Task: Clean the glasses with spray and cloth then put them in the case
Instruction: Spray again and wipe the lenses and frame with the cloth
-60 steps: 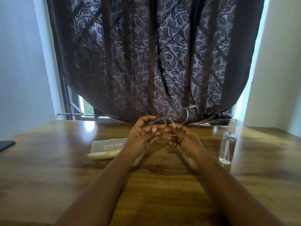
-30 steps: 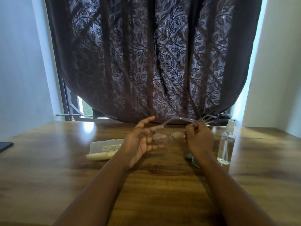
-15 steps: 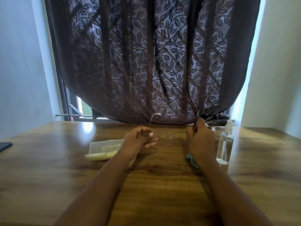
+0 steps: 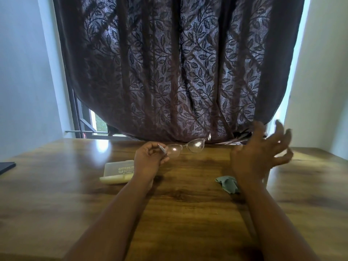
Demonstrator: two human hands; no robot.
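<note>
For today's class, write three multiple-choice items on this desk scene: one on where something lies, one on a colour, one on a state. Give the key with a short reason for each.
1. Where does the cloth lie?
A. on the table by the right forearm
B. inside the case
C. over the glasses

2. What colour is the cloth?
A. red
B. grey-green
C. yellow

3. How are the glasses held?
A. lying flat on the table
B. gripped by both hands
C. held up by the left hand alone

Key: 1 A, it rests on the table, apart from the case. 2 B, its folds look grey-green. 3 C, the right hand is spread open, off the frame.
</note>
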